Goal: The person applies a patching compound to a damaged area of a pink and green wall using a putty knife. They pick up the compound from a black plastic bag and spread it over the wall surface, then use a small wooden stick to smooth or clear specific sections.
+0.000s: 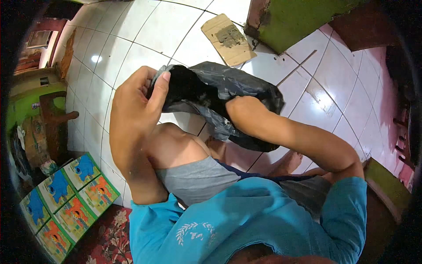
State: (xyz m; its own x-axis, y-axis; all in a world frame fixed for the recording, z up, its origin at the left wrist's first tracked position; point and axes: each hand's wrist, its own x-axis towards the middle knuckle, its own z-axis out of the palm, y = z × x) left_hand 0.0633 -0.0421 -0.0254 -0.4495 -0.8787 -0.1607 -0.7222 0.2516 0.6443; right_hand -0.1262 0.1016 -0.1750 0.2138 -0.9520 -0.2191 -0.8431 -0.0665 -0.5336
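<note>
The left hand (134, 99) pinches the rim of a black plastic bag (257, 83) between thumb and fingers. The right hand (246, 112) reaches into its mouth — fingers hidden, so their grip cannot be told. The bag is in front of the bent knees. A white leaf-wreath emblem (195, 233) marks the turquoise shirt (263, 207); cartoon figures cover a green-edged panel (72, 202).

- bright teal tee (268, 211) with short sleeves (345, 204)
- white leafy wreath print (188, 230) on the front, little white mark inside it
- grey shorts (198, 176), bit of dark navy fabric (229, 170) showing too
- left hand (135, 94) and right hand (243, 112) both bare
</note>
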